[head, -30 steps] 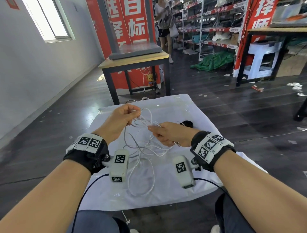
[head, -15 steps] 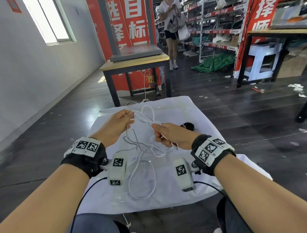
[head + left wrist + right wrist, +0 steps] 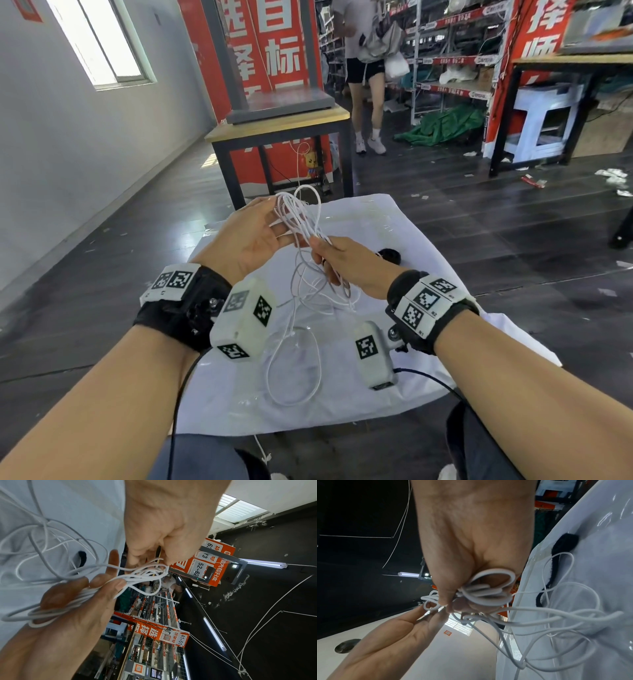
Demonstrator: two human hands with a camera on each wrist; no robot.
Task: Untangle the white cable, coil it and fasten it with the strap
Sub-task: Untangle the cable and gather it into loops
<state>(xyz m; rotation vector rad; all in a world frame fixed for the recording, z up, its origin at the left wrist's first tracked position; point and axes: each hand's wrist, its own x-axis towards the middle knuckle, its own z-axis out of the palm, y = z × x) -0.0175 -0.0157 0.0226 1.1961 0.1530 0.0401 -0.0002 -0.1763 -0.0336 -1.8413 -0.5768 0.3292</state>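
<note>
Above the white cloth's point(image 3: 394, 387) middle, right hand point(image 3: 352, 263) clenches bunched white cable point(image 3: 301, 219), left hand point(image 3: 250, 236) pinches loops; best tease strands apart slowly; strap point(image 3: 390, 255) waits near cloth's far edge.

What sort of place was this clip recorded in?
Probably a warehouse or stockroom: metal shelving with red numbered labels holds goods, large red banners hang behind a work table, and litter lies on the dark floor.
</note>
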